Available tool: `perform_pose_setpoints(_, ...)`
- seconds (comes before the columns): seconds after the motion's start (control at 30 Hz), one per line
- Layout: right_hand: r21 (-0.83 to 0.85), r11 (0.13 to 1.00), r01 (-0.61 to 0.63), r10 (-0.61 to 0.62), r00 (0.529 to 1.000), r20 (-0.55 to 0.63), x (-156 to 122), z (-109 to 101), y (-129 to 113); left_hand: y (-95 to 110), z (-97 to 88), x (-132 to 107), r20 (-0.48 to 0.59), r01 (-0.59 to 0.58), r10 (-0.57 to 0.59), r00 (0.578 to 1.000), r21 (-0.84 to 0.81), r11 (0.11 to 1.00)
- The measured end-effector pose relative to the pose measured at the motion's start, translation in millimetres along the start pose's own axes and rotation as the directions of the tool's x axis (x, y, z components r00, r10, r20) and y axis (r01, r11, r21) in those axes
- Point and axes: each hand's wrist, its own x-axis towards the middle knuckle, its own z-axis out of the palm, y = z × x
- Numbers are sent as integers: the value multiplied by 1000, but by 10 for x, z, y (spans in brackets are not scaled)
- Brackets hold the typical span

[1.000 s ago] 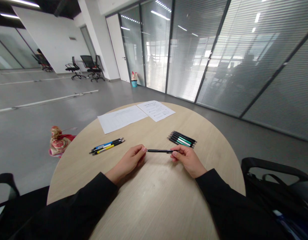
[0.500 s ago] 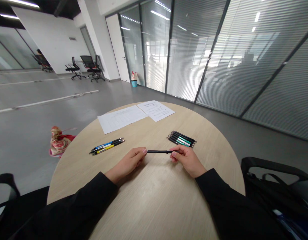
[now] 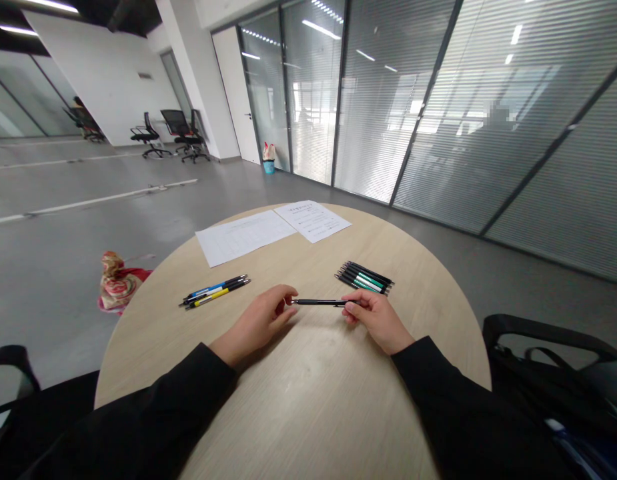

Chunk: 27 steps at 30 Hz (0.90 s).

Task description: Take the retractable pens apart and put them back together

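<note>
Item: one black pen [image 3: 318, 302], held level just above the round worktop [image 3: 308, 400], spanning both hands. Right hand [image 3: 375, 320]: fingers closed on the pen's right end. Left hand [image 3: 261, 320]: fingertips at the pen's left tip, thumb raised; whether it grips cannot be told. To the left lies a small group of pens [image 3: 215, 291], blue, yellow and black. To the right, a larger row of pens [image 3: 365, 277], black and green. At the far edge, two printed sheets [image 3: 245, 237]. Only this one pen is off the worktop; both groups lie untouched.

Our right hand [image 3: 375, 320] pinches one end of the slim black pen [image 3: 318, 303]; our left hand [image 3: 258, 323], fingers parted, lies just beside the other end.
</note>
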Motion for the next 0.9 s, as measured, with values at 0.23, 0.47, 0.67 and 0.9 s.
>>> perform_pose_setpoints(0.23,-19,1000,0,0,1000,-5,3,-6,8,13,-13,1,143,80,-59,988,-144,986)
perform_pose_setpoints(0.47,-35,999,15,-14,999,35,-11,6,-22,10,28,-3,124,189,-160,979,-273,943)
perform_pose_setpoints(0.67,-34,999,16,-15,999,37,-2,-4,-1,49,25,-8,129,214,-181,975,-323,922)
perform_pose_setpoints(0.9,-42,999,18,-16,999,41,5,-8,11,2,68,0,124,189,-149,981,-434,881)
